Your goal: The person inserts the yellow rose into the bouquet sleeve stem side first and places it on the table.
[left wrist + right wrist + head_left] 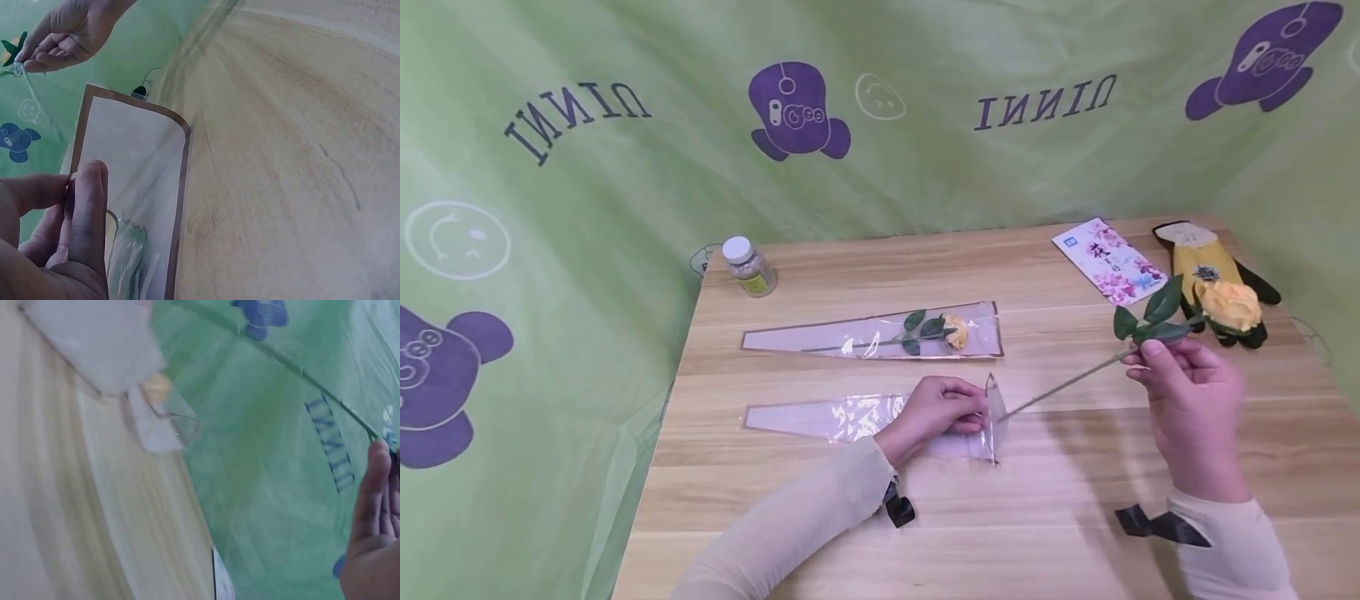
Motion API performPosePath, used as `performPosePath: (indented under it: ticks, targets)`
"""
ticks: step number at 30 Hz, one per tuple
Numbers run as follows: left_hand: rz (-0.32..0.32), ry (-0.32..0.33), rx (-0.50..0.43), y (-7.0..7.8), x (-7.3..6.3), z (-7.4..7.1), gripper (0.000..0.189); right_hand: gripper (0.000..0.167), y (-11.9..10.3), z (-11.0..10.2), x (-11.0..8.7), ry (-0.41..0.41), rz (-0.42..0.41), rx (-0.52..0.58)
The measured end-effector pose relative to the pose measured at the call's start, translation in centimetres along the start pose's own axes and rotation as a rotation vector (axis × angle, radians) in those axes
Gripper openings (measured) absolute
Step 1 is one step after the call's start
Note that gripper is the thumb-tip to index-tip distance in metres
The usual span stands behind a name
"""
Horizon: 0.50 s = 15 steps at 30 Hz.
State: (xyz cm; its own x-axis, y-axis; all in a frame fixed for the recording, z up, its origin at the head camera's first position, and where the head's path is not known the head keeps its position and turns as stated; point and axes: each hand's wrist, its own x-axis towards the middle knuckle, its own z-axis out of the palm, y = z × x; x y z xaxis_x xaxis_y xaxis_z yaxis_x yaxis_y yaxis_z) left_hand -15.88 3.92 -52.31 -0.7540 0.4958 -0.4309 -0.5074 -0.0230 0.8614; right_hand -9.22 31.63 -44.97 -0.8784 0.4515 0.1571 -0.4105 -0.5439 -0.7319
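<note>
Head view, nearest side: beige sleeves (797, 521) with black strips (898, 504) at the cuffs reached over a wood-grain desk (1000, 542). The left hand (936, 410) pinched a clear tapered flower bag (865, 417) near its open end; the left wrist view showed the bag's brown border beside the fingers. The right hand (1195, 404) gripped a peach-coloured rose (1227, 306) by its stem, just below the leaves, raised above the desk. That stem slanted down leftward to the bag's mouth; whether its tip was inside, I could not tell. Farther back, a second rose (956, 332) lay in a matching bag (790, 335), bloom toward the wide end. Behind the raised bloom lay a yellow-and-black glove (1212, 260), partly hidden, with a flower-printed card (1111, 261) just left of it. Near the far left corner stood a white-capped bottle (752, 271). Beyond the desk hung a green sheet (925, 192) with purple figures and lettering
</note>
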Motion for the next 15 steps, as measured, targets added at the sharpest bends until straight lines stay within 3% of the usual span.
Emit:
performPosePath:
  ticks: [4,7,10,15]
  targets:
    - [0.021,-0.008,0.004,0.0,0.1,0.1,0.013,0.022,1.0,0.8,-0.8,0.036,-0.173,-0.210]
    - [0.037,-0.004,0.020,0.1,0.2,-0.1,0.011,0.028,1.5,0.7,-1.1,0.049,-0.231,-0.272]
    - [0.052,-0.008,0.043,0.3,0.3,-0.2,0.011,0.027,2.2,0.3,-1.5,0.090,-0.198,-0.256]
    - [0.072,-0.034,0.062,0.7,0.7,-0.4,0.010,0.021,3.8,-0.4,-2.4,0.201,-0.036,-0.244]
